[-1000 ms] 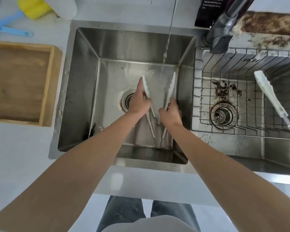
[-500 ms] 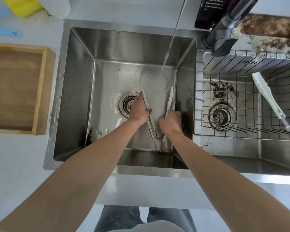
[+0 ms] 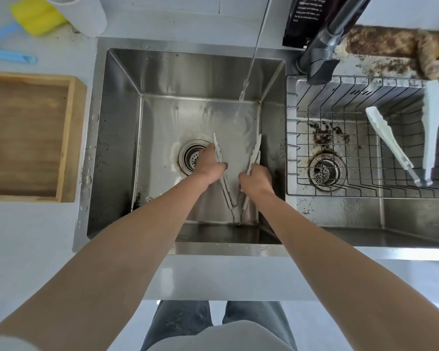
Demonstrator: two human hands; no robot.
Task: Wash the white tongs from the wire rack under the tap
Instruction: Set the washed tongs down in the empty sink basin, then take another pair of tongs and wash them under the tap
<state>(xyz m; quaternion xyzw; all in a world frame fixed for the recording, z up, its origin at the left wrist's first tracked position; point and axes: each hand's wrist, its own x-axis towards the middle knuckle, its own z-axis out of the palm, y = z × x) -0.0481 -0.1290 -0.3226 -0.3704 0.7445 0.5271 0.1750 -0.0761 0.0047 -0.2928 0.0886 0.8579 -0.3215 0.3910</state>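
White tongs with a metal hinge lie spread in a V inside the left sink basin. My left hand grips the left arm and my right hand grips the right arm. A thin stream of water falls from the tap and lands on the basin floor just beyond the tongs' tips. A second pair of white tongs rests in the wire rack over the right basin.
The dark tap head stands between the basins. A wooden tray sits left of the sink, with a yellow sponge, blue brush handle and white container behind it. Brown grime covers the right counter.
Both hands and the tongs have drawn back toward me in the basin, away from the water stream. The tongs' arms stay spread.
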